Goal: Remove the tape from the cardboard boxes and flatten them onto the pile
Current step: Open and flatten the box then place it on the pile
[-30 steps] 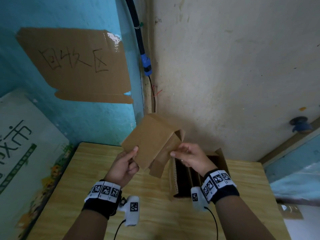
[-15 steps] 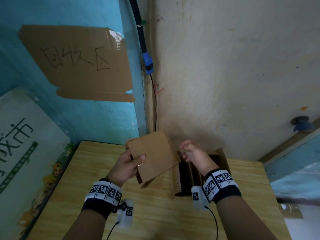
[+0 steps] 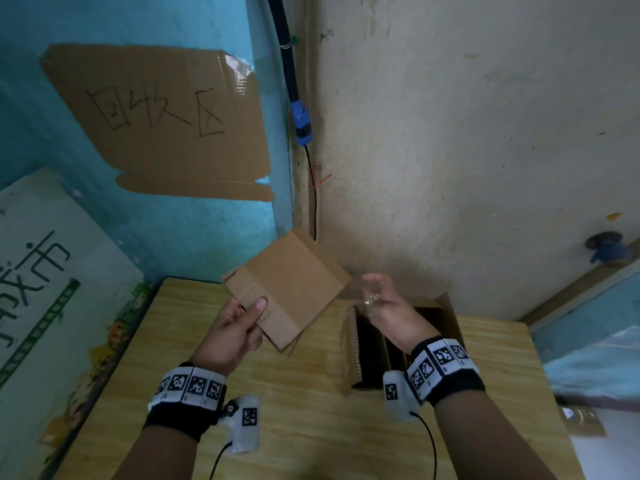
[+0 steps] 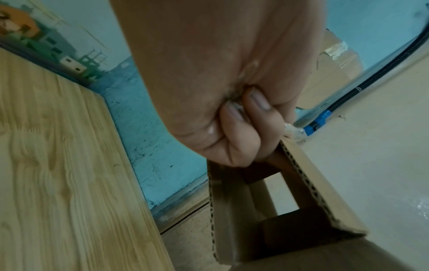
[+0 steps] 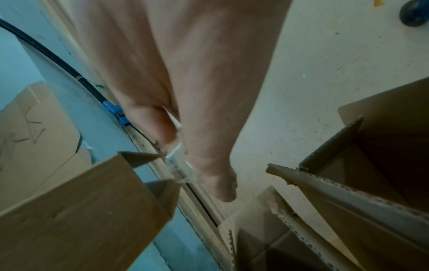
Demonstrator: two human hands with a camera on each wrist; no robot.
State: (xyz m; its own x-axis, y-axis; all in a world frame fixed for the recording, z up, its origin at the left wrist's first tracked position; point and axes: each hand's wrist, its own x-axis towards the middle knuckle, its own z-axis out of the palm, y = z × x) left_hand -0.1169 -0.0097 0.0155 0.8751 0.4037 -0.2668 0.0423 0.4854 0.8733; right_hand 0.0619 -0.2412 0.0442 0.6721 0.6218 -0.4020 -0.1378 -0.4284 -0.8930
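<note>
- The left hand (image 3: 235, 336) grips a small cardboard box (image 3: 289, 289) at its lower left edge, thumb pressed on the outer face and fingers curled behind.
- The box is held in the air above the wooden table (image 3: 311, 427), tilted, with its upper corner against the wall corner in the head view.
- In the left wrist view the box (image 4: 301, 229) shows an open end with corrugated edges; the curled fingers (image 4: 241, 128) clamp the flap.
- The right hand (image 3: 384, 306) is apart from the box, just to its right, palm partly up, fingers loosely bent around a crumpled piece of clear tape (image 3: 372, 301).
- In the right wrist view the tape (image 5: 178, 165) sticks to the fingers beside the box corner.
- A larger open box (image 3: 398, 341) stands on the table under the right hand, with cardboard pieces standing upright inside.
- A cardboard sign (image 3: 162, 123) with handwriting is fixed to the blue wall.
- A black cable (image 3: 294, 74) with a blue connector runs down the wall corner.
</note>
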